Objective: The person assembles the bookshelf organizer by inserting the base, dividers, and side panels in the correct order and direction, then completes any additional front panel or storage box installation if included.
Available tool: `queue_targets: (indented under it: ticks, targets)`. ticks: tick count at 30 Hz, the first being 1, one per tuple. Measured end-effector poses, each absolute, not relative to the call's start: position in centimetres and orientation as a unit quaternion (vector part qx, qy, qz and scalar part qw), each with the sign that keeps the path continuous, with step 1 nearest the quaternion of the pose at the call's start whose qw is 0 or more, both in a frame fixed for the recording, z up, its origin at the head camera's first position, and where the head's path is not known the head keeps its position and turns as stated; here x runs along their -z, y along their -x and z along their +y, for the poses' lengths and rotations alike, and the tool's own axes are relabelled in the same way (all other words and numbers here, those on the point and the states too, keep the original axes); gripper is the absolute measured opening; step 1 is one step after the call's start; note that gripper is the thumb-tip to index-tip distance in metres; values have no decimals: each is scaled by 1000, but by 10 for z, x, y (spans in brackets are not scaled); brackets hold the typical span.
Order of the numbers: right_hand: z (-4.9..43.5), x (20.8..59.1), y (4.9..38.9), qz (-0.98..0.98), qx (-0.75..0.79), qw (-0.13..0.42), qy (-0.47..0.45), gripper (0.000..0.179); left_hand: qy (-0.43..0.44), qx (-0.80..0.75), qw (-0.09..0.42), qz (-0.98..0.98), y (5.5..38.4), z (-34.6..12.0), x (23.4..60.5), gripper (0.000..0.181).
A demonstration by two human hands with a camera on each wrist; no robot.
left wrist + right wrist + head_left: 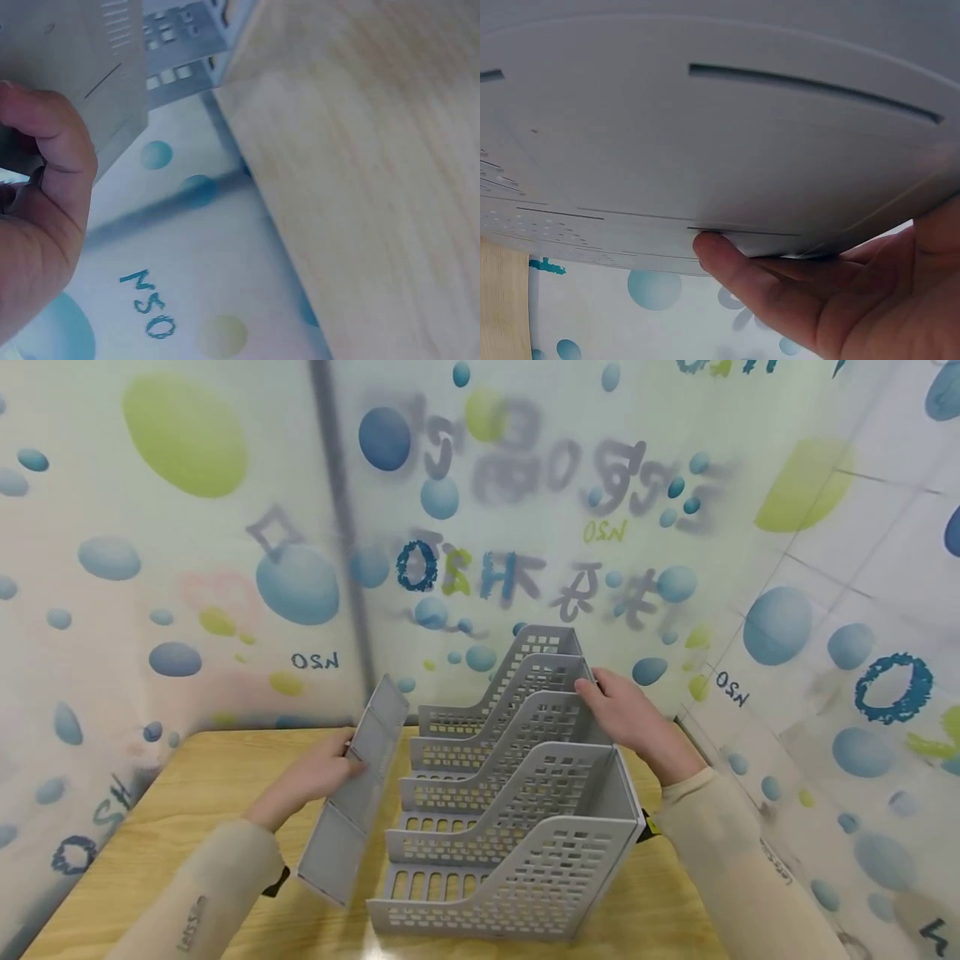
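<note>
A grey plastic file rack (525, 802) with several tall, perforated dividers stands on the table in the head view. My left hand (318, 770) grips a long flat grey panel (360, 797) by its edge, tilted to the left of the rack's low front. In the left wrist view the thumb is bent over this panel (97, 75), with part of the rack (184, 49) behind it. At the rack's tall right side, my right hand (626, 710) holds the upper back edge. The right wrist view shows the thumb against a slotted grey surface (652, 150).
The wooden table (195, 793) reaches back to a patterned curtain (480, 527) of blue and green dots, which also hangs along both sides. Wood surface shows left of the panel and right of the rack.
</note>
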State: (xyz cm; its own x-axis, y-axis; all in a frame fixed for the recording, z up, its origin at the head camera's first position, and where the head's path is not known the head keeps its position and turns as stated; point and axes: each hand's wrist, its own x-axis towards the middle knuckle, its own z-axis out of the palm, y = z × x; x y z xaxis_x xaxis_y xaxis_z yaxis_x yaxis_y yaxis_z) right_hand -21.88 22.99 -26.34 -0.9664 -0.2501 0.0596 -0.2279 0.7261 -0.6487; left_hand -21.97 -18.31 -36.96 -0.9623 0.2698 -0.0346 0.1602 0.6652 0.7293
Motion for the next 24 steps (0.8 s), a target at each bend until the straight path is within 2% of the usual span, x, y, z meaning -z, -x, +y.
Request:
queue_targets:
  ticks: [4,8,24]
  targets:
    - [230,264,219,929,348,12,128,36,-116,-386,76,912,223,-181,362,47]
    - [232,264,219,928,350,12,128,31,-112,-381,88,914,226,-177,360,53]
    - [232,265,218,923,363,9,127,33,-145,-336,62,928,232,-166,356,49]
